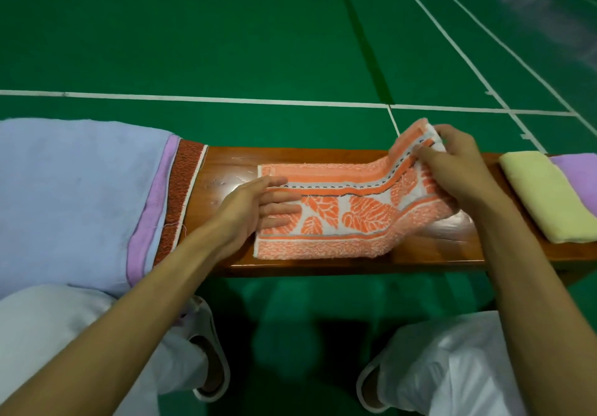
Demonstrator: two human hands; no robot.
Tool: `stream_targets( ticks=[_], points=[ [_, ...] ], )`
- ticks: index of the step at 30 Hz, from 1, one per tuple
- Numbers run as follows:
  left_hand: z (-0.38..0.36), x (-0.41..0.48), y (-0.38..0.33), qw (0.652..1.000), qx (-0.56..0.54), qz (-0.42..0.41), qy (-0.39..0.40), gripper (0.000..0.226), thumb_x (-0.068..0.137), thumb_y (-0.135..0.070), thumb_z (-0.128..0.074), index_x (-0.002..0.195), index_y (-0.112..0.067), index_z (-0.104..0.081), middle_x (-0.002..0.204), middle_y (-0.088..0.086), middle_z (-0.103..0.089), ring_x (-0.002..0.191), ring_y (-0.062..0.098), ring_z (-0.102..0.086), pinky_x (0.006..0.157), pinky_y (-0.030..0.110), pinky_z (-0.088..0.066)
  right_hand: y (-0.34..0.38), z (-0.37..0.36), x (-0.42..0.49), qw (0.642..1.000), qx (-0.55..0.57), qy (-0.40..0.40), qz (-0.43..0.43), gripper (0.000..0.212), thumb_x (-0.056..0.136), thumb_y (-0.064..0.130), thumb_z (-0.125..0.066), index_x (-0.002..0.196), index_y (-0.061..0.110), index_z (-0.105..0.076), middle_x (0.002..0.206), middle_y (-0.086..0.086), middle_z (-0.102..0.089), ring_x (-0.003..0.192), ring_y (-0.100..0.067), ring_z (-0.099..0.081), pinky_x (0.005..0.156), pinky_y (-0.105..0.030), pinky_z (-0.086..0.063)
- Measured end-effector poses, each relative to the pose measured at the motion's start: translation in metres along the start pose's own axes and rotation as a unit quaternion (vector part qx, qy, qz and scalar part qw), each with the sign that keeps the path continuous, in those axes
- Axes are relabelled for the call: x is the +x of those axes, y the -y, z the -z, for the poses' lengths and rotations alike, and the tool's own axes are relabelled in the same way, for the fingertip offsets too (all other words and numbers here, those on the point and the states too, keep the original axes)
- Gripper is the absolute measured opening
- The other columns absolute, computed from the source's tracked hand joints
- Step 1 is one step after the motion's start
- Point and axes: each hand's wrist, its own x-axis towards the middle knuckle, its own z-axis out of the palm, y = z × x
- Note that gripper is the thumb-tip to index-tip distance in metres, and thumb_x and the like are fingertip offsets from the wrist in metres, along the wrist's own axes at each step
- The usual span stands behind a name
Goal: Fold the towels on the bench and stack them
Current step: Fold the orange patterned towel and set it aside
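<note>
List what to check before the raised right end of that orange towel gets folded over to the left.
1. Left hand presses the left end of the orange towel with flat fingers: ok.
2. Right hand grips the lifted right end: ok.
3. Left part of the towel lies flat on the bench: ok.
4. Both right corners are lined up in the grip: cannot tell, the hand hides them.
5. Folded yellow towel lies apart from the orange one: ok.
6. Blue towel pile is clear of the landing spot, with bare wood between: ok.
</note>
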Motion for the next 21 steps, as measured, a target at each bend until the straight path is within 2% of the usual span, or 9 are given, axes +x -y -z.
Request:
stream_targets(
  ticks=[3, 5, 7, 8, 10, 13, 16, 18, 21],
  points=[
    [-0.003, 0.002, -0.003, 1.0, 0.021, 0.007, 0.008, 0.053, 0.111, -0.049, -0.026, 0.138, -0.015, -0.056, 0.12, 0.008, -0.076, 0.108, 0.026, -0.073, 0.084, 0.033, -0.059, 0.03, -0.038, -0.014, 0.998, 0.004, 0.014, 0.061, 0.02, 0.099, 0.017, -0.063, 0.119, 0.02, -0.062, 0.097, -0.002, -0.071, 0.077, -0.014, -0.072, 0.067, -0.042, -0.062],
    [-0.007, 0.004, -0.004, 1.0, 0.005, 0.017, 0.008, 0.062, 0.106, -0.061, -0.029, 0.135, -0.015, -0.058, 0.121, 0.012, -0.075, 0.11, 0.029, -0.071, 0.081, 0.033, -0.059, 0.048, -0.064, -0.026, 0.987, 0.04, 0.13, 0.084, 0.05, 0.095, 0.023, -0.072, 0.14, 0.023, -0.052, 0.11, -0.002, -0.071, 0.077, -0.01, -0.074, 0.06, -0.029, -0.057],
    [-0.007, 0.005, -0.005, 0.998, -0.034, 0.043, -0.006, 0.064, 0.096, -0.069, -0.043, 0.131, -0.019, -0.062, 0.122, 0.014, -0.073, 0.115, 0.033, -0.069, 0.088, 0.039, -0.058, 0.057, -0.081, -0.034, 0.964, 0.109, 0.225, 0.091, 0.06, 0.097, 0.023, -0.071, 0.15, 0.026, -0.043, 0.127, -0.005, -0.069, 0.076, -0.023, -0.076, 0.059, -0.026, -0.055],
    [-0.006, 0.004, -0.005, 0.998, -0.041, 0.052, -0.011, 0.06, 0.093, -0.068, -0.051, 0.128, -0.021, -0.064, 0.12, 0.011, -0.074, 0.115, 0.031, -0.069, 0.094, 0.041, -0.055, 0.059, -0.084, -0.035, 0.962, 0.132, 0.218, 0.102, 0.054, 0.098, 0.022, -0.068, 0.147, 0.027, -0.045, 0.129, -0.004, -0.068, 0.072, -0.029, -0.076, 0.058, -0.029, -0.055],
    [-0.003, 0.004, -0.003, 0.998, -0.023, 0.05, -0.026, 0.045, 0.095, -0.048, -0.065, 0.126, -0.015, -0.066, 0.118, 0.009, -0.076, 0.113, 0.031, -0.071, 0.1, 0.045, -0.053, 0.046, -0.083, -0.027, 0.978, 0.136, 0.122, 0.101, 0.04, 0.099, 0.021, -0.066, 0.137, 0.024, -0.054, 0.119, -0.003, -0.072, 0.067, -0.027, -0.074, 0.057, -0.032, -0.056],
    [-0.004, 0.004, -0.001, 0.997, 0.021, 0.036, -0.072, 0.024, 0.095, -0.013, -0.07, 0.119, -0.012, -0.065, 0.116, 0.012, -0.075, 0.107, 0.03, -0.072, 0.096, 0.045, -0.057, 0.007, -0.075, -0.013, 0.999, -0.032, 0.01, -0.006, 0.044, 0.085, 0.046, -0.067, 0.124, 0.027, -0.059, 0.106, 0.002, -0.072, 0.086, -0.025, -0.074, 0.079, -0.049, -0.061],
    [-0.012, 0.001, -0.004, 0.995, 0.016, 0.031, -0.089, 0.017, 0.098, -0.006, -0.064, 0.109, -0.018, -0.062, 0.112, 0.01, -0.073, 0.103, 0.027, -0.071, 0.085, 0.039, -0.057, -0.022, -0.075, -0.013, 0.987, -0.06, 0.081, -0.124, 0.045, 0.089, 0.046, -0.073, 0.117, 0.014, -0.061, 0.108, -0.006, -0.07, 0.096, -0.026, -0.07, 0.083, -0.05, -0.061],
    [-0.013, 0.001, -0.005, 0.995, 0.019, 0.028, -0.092, 0.016, 0.101, -0.008, -0.059, 0.115, -0.017, -0.059, 0.11, 0.008, -0.072, 0.1, 0.025, -0.071, 0.081, 0.036, -0.057, -0.025, -0.081, -0.016, 0.985, -0.029, 0.112, -0.131, 0.034, 0.09, 0.038, -0.077, 0.104, 0.01, -0.065, 0.104, -0.009, -0.071, 0.096, -0.026, -0.069, 0.075, -0.045, -0.061],
    [-0.012, 0.001, -0.004, 0.994, 0.027, 0.025, -0.101, 0.02, 0.105, -0.01, -0.054, 0.125, -0.013, -0.057, 0.108, 0.008, -0.072, 0.095, 0.023, -0.072, 0.078, 0.036, -0.059, -0.023, -0.092, -0.019, 0.988, -0.015, 0.106, -0.11, 0.027, 0.087, 0.03, -0.081, 0.085, 0.007, -0.069, 0.095, -0.01, -0.074, 0.091, -0.03, -0.073, 0.073, -0.051, -0.062]
  ],
)
